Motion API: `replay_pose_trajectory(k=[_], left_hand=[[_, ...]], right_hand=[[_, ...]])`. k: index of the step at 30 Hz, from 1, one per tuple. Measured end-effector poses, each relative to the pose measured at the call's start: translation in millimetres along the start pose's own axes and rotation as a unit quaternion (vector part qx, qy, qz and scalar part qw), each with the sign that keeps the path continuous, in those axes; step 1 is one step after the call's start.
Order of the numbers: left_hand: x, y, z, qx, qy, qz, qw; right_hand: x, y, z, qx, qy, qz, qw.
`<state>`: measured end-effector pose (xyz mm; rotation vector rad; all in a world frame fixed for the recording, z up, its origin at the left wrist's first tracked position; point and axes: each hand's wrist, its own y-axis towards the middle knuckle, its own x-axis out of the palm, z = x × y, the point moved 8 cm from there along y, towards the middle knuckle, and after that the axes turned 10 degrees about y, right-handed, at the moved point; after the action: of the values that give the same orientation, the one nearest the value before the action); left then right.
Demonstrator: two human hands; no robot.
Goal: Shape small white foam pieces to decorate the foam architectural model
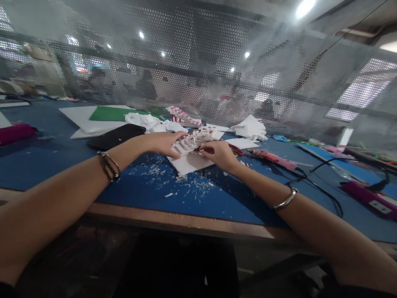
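A small white stepped model (189, 142) with dark red bits along its top rests on a white board (190, 163) at the middle of the table. My left hand (163, 142) grips the model's left end, thumb at the front and fingers at the back. At the model's right front, my right hand (220, 155) is closed in a pinch against its side. Whatever sits between those fingertips is too small to make out. White shavings (198, 184) lie scattered before the board. Just right of my right hand are red-handled scissors (236, 150), partly hidden.
A pink-handled soldering-iron-like tool (281, 160) lies at right, with a black cable (322, 165) and magenta power strip (369, 198). A flat black device (118, 135), green sheet (113, 114) and crumpled white paper (144, 121) lie left. Behind stand a pink-and-white model (184, 116) and perforated screen (173, 45).
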<state>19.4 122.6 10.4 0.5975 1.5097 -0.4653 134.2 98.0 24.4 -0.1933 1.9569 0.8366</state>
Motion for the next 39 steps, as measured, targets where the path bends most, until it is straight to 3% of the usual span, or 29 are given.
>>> replay_pose_trajectory(k=[10, 24, 27, 32, 39], left_hand=[[1.1, -2, 1, -0.026, 0.004, -0.026, 0.999], [0.6, -4, 2, -0.042, 0.01, -0.025, 0.999], [-1.0, -6, -2, -0.061, 0.007, -0.03, 0.998], [-7.5, -10, -12, -0.076, -0.057, -0.011, 0.995], [-4.0, -10, -20, -0.04, -0.11, -0.018, 0.993]], right_hand=[[9, 4, -4, -0.028, -0.009, -0.048, 0.998], [0, -1, -8, -0.068, 0.02, -0.037, 0.997], [-22, -2, -8, -0.062, 0.03, 0.022, 0.997], [-69, -10, 10, 0.005, 0.042, 0.181, 0.983], [-94, -23, 49, 0.07, 0.093, 0.281, 0.953]])
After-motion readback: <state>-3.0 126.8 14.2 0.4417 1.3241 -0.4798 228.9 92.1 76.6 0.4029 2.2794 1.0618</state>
